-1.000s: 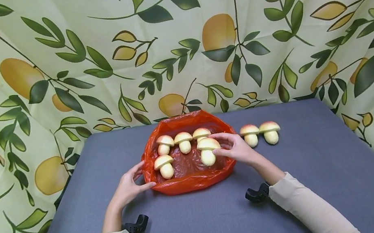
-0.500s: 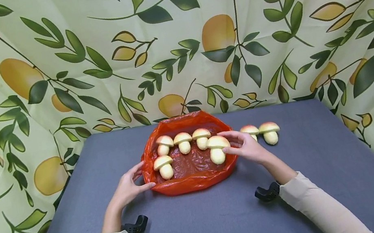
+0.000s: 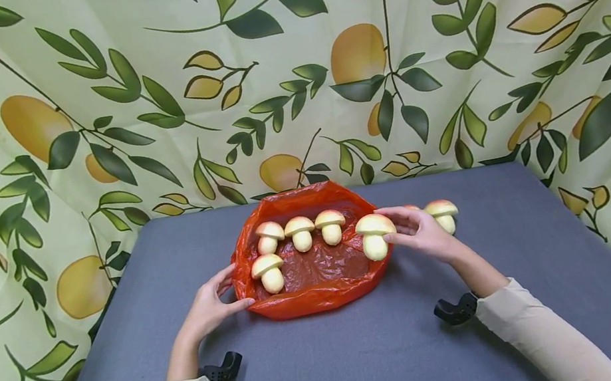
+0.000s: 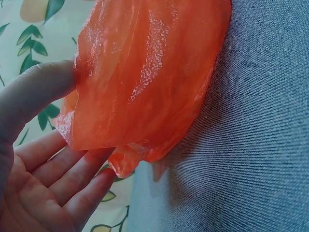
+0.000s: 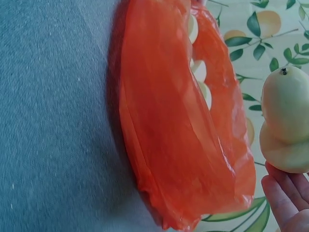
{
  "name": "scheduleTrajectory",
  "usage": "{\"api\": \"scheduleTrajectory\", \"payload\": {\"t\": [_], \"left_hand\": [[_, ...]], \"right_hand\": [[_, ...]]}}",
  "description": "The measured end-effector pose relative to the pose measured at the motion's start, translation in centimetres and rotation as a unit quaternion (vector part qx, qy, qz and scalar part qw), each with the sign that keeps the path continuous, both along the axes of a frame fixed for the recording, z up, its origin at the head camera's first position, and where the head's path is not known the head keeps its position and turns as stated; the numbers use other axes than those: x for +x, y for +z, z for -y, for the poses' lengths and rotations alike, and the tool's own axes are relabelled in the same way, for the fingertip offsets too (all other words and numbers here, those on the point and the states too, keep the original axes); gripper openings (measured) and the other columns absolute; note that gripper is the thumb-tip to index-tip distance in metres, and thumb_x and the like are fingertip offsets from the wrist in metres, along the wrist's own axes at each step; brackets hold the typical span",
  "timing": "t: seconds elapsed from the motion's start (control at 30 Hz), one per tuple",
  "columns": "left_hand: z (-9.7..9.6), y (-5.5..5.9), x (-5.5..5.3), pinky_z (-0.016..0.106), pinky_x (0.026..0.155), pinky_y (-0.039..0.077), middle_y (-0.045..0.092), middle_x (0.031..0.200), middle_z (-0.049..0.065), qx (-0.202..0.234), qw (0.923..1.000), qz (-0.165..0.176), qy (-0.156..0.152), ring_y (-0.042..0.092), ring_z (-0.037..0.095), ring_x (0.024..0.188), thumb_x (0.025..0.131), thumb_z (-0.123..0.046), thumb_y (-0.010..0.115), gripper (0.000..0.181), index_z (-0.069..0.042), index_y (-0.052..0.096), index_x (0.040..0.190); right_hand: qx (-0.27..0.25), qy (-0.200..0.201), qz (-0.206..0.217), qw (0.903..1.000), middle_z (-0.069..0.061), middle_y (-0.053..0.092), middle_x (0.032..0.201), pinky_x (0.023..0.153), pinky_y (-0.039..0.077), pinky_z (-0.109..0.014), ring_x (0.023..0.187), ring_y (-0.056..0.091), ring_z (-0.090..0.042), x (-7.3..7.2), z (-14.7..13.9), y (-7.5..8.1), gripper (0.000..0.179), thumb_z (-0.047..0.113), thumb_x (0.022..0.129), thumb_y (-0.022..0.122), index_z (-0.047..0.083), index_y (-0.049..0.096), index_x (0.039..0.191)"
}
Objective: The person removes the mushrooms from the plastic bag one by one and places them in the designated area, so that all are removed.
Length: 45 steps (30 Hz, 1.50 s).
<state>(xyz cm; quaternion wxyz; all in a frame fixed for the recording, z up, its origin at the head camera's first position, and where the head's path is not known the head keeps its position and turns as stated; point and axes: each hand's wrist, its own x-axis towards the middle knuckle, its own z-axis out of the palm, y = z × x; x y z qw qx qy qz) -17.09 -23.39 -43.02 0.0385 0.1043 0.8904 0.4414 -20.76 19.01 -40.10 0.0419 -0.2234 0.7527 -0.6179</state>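
Observation:
An opened red plastic bag (image 3: 312,302) lies on the table, with several toy mushrooms (image 3: 300,233) inside, pale-stemmed with yellow-and-reddish caps. At its left end my left hand (image 3: 211,309) holds the rim; in the left wrist view the thumb and fingers lie on either side of the crinkled plastic (image 4: 145,72). My right hand (image 3: 422,237) pinches another mushroom (image 3: 377,237) by its side, cap up, over the bag's right rim. The right wrist view shows this mushroom (image 5: 287,111) at the fingertips, apart from the bag (image 5: 169,111).
Right of the bag, a mushroom (image 3: 443,214) stands on the grey-blue table (image 3: 323,369). Beside it a second one is mostly hidden behind my right hand. A curtain (image 3: 286,72) printed with leaves and fruit hangs behind the table.
My right hand has carried the mushroom rightward, from inside the bag's opening to its right rim. It now covers much of one table mushroom. My left hand has stayed in place.

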Motion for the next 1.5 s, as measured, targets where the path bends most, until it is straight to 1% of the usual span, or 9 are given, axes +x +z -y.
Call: {"api": "scheduleTrajectory", "payload": {"t": [0.07,0.13,0.23,0.63,0.83,0.97,1.07,1.33,1.5], "left_hand": [[0.0,0.0,0.0,0.057,0.106,0.044,0.053,0.136,0.031,0.000,1.0000,0.000,-0.001,0.053,0.048,0.125,0.077,-0.013,0.080,0.078,0.005,0.041,0.142],[0.0,0.1,0.0,0.057,0.106,0.044,0.053,0.136,0.031,-0.001,1.0000,0.000,-0.001,0.053,0.048,0.125,0.077,-0.014,0.080,0.078,0.005,0.041,0.142],[0.0,0.1,0.0,0.056,0.106,0.044,0.053,0.136,0.031,-0.001,1.0000,-0.001,-0.002,0.053,0.047,0.125,0.077,-0.014,0.080,0.078,0.005,0.041,0.142],[0.1,0.0,0.0,0.057,0.106,0.044,0.055,0.134,0.030,0.001,1.0000,-0.002,-0.004,0.053,0.048,0.125,0.078,-0.014,0.080,0.077,0.005,0.041,0.141],[0.0,0.1,0.1,0.057,0.106,0.044,0.054,0.135,0.030,0.003,1.0000,0.001,-0.001,0.053,0.048,0.125,0.078,-0.013,0.079,0.077,0.005,0.041,0.141],[0.0,0.1,0.1,0.057,0.107,0.044,0.054,0.135,0.030,0.003,1.0000,0.003,0.000,0.053,0.047,0.125,0.078,-0.014,0.079,0.077,0.005,0.041,0.141],[0.0,0.1,0.1,0.057,0.107,0.044,0.054,0.135,0.030,0.002,1.0000,0.004,0.000,0.053,0.048,0.125,0.077,-0.014,0.080,0.077,0.005,0.041,0.141],[0.1,0.0,0.1,0.056,0.107,0.044,0.050,0.140,0.030,0.002,1.0000,0.005,-0.001,0.052,0.047,0.126,0.078,-0.015,0.079,0.077,0.005,0.041,0.142],[0.1,0.0,0.0,0.056,0.107,0.044,0.050,0.140,0.030,0.003,1.0000,0.006,0.000,0.052,0.047,0.126,0.078,-0.015,0.080,0.078,0.005,0.041,0.142]], "right_hand": [[-0.001,-0.004,-0.001,1.0000,0.026,0.058,0.114,0.091,0.048,-0.005,0.105,0.058,0.013,0.0,-0.4,0.0,0.051,-0.004,0.087,0.062,-0.018,0.043,0.133],[0.000,-0.008,-0.002,1.0000,0.028,0.058,0.113,0.090,0.048,-0.005,0.104,0.058,0.013,0.1,-0.7,0.1,0.051,-0.003,0.088,0.062,-0.018,0.043,0.133],[-0.002,-0.007,-0.001,1.0000,0.027,0.059,0.114,0.090,0.049,-0.005,0.104,0.058,0.013,0.2,-1.2,0.1,0.052,-0.003,0.088,0.062,-0.019,0.041,0.133],[0.014,-0.002,-0.029,0.9995,0.027,0.060,0.117,0.087,0.051,-0.006,0.104,0.060,0.012,0.1,-2.8,-0.1,0.051,-0.004,0.088,0.063,-0.018,0.043,0.133],[0.001,-0.007,-0.026,0.9996,0.026,0.062,0.116,0.087,0.051,-0.006,0.103,0.061,0.011,0.6,-3.5,0.0,0.051,-0.004,0.088,0.063,-0.019,0.042,0.132],[-0.012,-0.004,-0.046,0.9989,0.024,0.063,0.117,0.089,0.050,-0.006,0.104,0.062,0.011,0.6,-4.1,0.1,0.049,-0.008,0.086,0.063,-0.021,0.043,0.130],[-0.006,-0.010,-0.057,0.9983,0.024,0.063,0.118,0.090,0.050,-0.005,0.104,0.061,0.011,0.7,-4.5,0.1,0.049,-0.008,0.086,0.063,-0.020,0.044,0.129],[0.006,-0.031,-0.035,0.9989,0.025,0.063,0.115,0.087,0.050,-0.005,0.102,0.062,0.011,0.8,-6.1,0.2,0.046,-0.007,0.087,0.062,-0.013,0.049,0.131],[0.025,-0.045,-0.029,0.9982,0.026,0.061,0.115,0.085,0.051,-0.005,0.100,0.061,0.011,1.0,-6.8,0.5,0.045,-0.004,0.089,0.061,-0.009,0.049,0.132]]}}
